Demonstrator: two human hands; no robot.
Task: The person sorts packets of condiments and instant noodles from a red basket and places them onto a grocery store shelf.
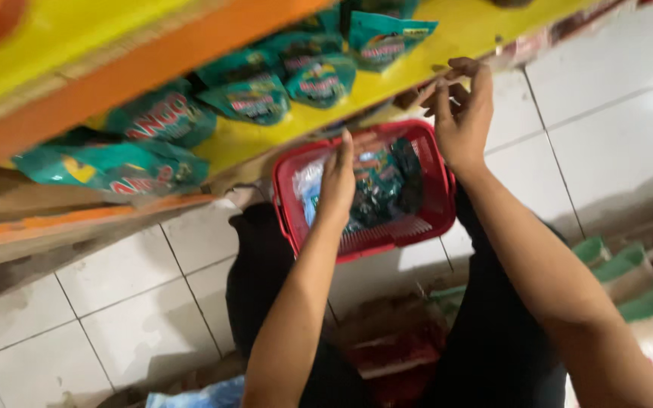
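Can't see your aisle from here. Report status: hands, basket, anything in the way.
Left hand down in the red basket, on the dark packets. Right hand up at the yellow shelf edge, grip unclear. Teal pouches line the shelf beside it.

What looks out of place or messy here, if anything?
The teal packets on the yellow shelf lie overlapping and tilted, not in rows. More packets sit jumbled in the red basket under the left hand. No spill or damage visible.
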